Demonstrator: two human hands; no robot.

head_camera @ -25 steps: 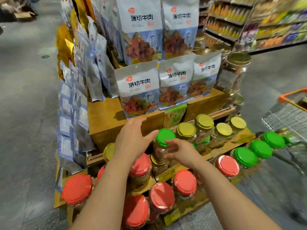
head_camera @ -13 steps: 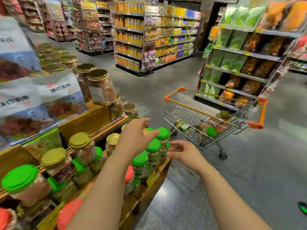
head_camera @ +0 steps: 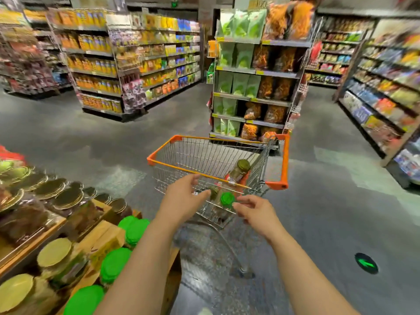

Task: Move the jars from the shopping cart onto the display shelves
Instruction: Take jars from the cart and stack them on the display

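Observation:
An orange-rimmed wire shopping cart (head_camera: 159,159) stands on the aisle floor ahead of me. Inside it lie a jar with a bright green lid (head_camera: 227,200), a jar with a dark olive lid (head_camera: 242,165) leaning at the far right corner, and another dark-lidded jar (head_camera: 213,192) partly hidden. My left hand (head_camera: 184,198) reaches over the cart's near rim with loose fingers, holding nothing. My right hand (head_camera: 255,209) hovers just right of the green-lidded jar, fingers relaxed and empty. The wooden display shelves (head_camera: 106,235) at lower left carry jars with green lids (head_camera: 134,228) and gold lids (head_camera: 54,252).
Grey floor surrounds the cart. A tall rack of green and orange snack bags (head_camera: 256,87) stands right behind it. Long stocked shelf rows run at the left back (head_camera: 136,64) and along the right (head_camera: 381,98). A green arrow marker (head_camera: 366,266) lies on the floor.
My view has swung from the display shelves to the cart. Both hands left the green-lidded jar on the shelf and moved, empty, toward the cart.

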